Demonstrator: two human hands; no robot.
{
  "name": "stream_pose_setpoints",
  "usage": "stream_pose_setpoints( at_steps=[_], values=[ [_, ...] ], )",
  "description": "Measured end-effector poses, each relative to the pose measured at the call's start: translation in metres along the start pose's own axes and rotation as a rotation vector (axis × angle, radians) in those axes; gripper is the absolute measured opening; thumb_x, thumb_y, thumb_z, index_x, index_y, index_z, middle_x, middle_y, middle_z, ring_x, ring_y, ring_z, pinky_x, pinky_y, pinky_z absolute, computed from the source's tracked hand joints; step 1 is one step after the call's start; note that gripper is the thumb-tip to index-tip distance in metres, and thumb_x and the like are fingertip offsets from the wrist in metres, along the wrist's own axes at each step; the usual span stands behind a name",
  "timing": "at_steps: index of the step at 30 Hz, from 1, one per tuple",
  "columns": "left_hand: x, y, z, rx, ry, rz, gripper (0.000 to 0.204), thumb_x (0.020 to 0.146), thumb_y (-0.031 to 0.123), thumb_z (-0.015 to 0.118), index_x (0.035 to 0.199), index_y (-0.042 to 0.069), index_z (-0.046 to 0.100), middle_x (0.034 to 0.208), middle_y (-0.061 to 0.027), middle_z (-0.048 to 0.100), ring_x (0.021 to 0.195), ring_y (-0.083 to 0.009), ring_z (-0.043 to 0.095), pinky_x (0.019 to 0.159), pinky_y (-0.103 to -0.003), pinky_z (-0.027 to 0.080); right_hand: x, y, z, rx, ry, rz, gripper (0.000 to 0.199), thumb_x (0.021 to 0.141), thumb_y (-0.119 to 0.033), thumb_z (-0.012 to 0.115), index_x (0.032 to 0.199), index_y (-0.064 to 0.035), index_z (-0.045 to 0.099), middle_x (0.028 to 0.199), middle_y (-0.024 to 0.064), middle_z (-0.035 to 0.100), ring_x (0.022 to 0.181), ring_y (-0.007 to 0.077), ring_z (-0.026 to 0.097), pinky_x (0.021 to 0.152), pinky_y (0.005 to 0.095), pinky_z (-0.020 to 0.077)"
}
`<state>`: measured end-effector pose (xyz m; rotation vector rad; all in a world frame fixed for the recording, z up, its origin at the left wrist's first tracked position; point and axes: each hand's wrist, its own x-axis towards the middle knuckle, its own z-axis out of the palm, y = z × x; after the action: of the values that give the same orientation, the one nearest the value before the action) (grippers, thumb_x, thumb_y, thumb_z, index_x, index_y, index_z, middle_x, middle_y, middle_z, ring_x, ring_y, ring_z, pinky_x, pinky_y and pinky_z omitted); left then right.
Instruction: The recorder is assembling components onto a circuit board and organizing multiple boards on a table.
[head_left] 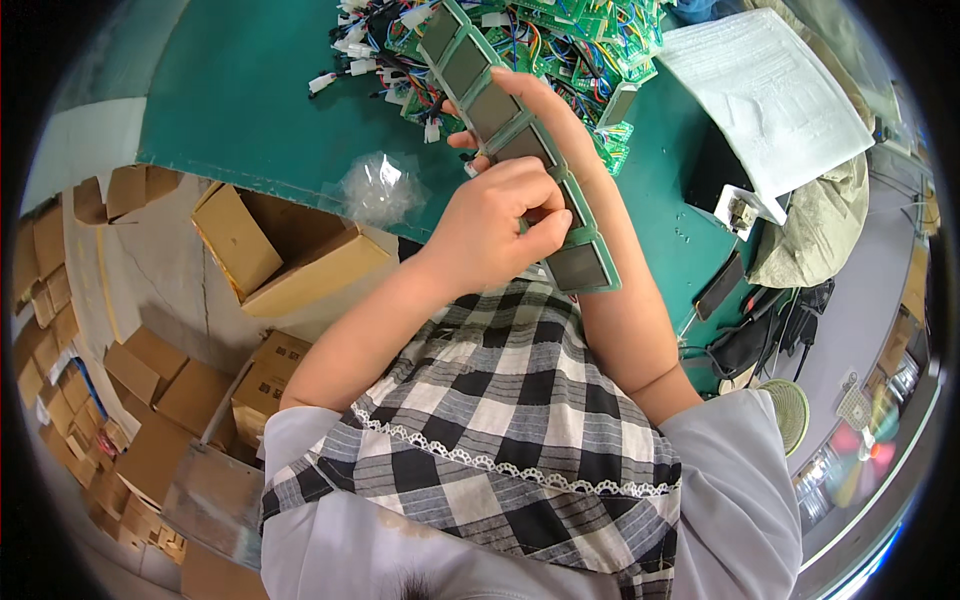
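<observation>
A long green circuit-board strip (580, 268) bearing several grey rectangular panels runs diagonally in front of my body, its near end lower right. Around its far part my right hand (545, 100) is closed, the arm passing along the right side and fingertips showing past the left edge. My left hand (495, 215) lies across the strip's near half, fingers curled and thumb pressed toward the index finger over a panel. Whatever those fingers pinch is hidden. Beyond the strip is a heap of green circuit boards (600, 40) with coloured wires and white connectors.
Crumpled clear plastic (383, 190) lies by the left edge of the green tabletop (250, 90). An open carton (300, 265) stands below that edge. At right are a white foam sheet (765, 100) over a black box, a dark flat object (718, 285) and black cables.
</observation>
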<state>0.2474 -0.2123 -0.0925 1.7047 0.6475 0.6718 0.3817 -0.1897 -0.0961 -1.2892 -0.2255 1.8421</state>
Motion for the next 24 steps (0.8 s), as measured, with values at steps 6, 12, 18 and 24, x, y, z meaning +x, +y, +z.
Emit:
stream_pose_setpoints(
  at_steps=[6,12,18,24],
  values=[
    [0.005,0.005,0.005,-0.026,0.043,-0.167,0.044,0.076,0.035,0.086,0.073,0.004,0.054,0.072,-0.0002,0.047,0.065,-0.0139,0.051,0.058,-0.028,0.042,-0.009,0.006,0.004,0.011,0.004,-0.078,0.053,0.099,-0.047,0.049,0.134,-0.0080,0.058,0.122,0.0122,0.067,0.098,0.0209,0.065,0.073,0.0277,0.0503],
    [0.001,0.006,-0.006,0.085,-0.010,-0.101,0.033,0.085,0.029,0.077,0.080,0.004,0.058,0.079,-0.0036,0.055,0.069,-0.0174,0.057,0.062,-0.032,0.046,-0.001,0.001,0.002,0.029,-0.024,-0.025,0.055,0.099,-0.048,0.049,0.137,-0.0076,0.057,0.122,0.0136,0.067,0.097,0.0213,0.066,0.074,0.0294,0.0515],
    [-0.023,0.001,-0.047,0.364,0.077,-0.012,0.009,0.092,0.014,0.060,0.088,0.007,0.056,0.090,-0.0086,0.059,0.080,-0.0293,0.062,0.068,-0.039,0.050,0.002,0.001,-0.003,0.107,-0.047,-0.042,0.058,0.100,-0.047,0.047,0.142,-0.0075,0.052,0.125,0.0197,0.065,0.096,0.0262,0.068,0.073,0.0364,0.0571],
    [-0.070,-0.090,-0.117,1.350,-0.196,0.132,0.016,0.083,0.016,0.066,0.095,0.008,0.061,0.101,-0.0047,0.060,0.098,-0.0232,0.057,0.087,-0.039,0.045,0.015,0.002,-0.030,0.548,-0.454,-0.001,0.056,0.102,-0.046,0.044,0.145,-0.0100,0.048,0.125,0.0251,0.062,0.090,0.0324,0.071,0.063,0.0380,0.0585]
  ],
)
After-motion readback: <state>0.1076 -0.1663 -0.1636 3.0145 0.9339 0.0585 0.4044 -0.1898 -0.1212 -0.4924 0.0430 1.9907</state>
